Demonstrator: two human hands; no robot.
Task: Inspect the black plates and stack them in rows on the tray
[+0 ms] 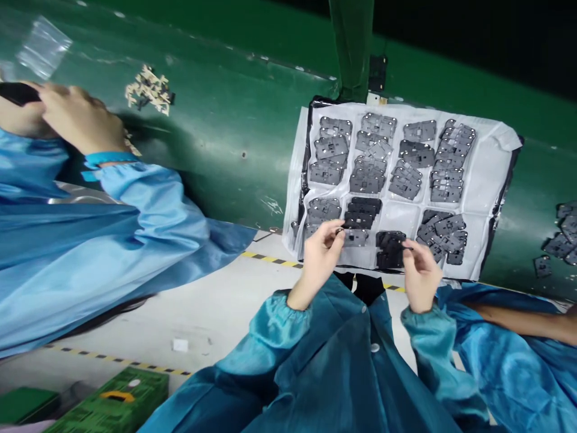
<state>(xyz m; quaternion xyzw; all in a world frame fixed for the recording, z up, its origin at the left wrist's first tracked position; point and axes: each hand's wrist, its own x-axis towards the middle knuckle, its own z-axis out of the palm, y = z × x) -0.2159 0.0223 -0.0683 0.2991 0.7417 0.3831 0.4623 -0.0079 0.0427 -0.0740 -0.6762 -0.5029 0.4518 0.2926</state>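
My left hand (322, 252) pinches the left end of a flat dark-grey plate (355, 237) with small cut-outs. Just above that plate lies an overlapping row of black plates (362, 211). The thumb and forefinger of my right hand (421, 273) are closed at the right edge of a small black stack of plates (389, 249). Whether the pinched plate there is lifted off the stack, I cannot tell. Both hands are over the near edge of a white-lined tray (489, 174), which carries several groups of similar grey plates (455, 144).
The tray rests on a green table (234, 120). At the left a co-worker's hands (81, 117) hold a black object, near a pile of small beige parts (149, 90) and a clear bag (44, 47). More dark plates (561, 243) lie at far right, beside another person's arm (527, 322).
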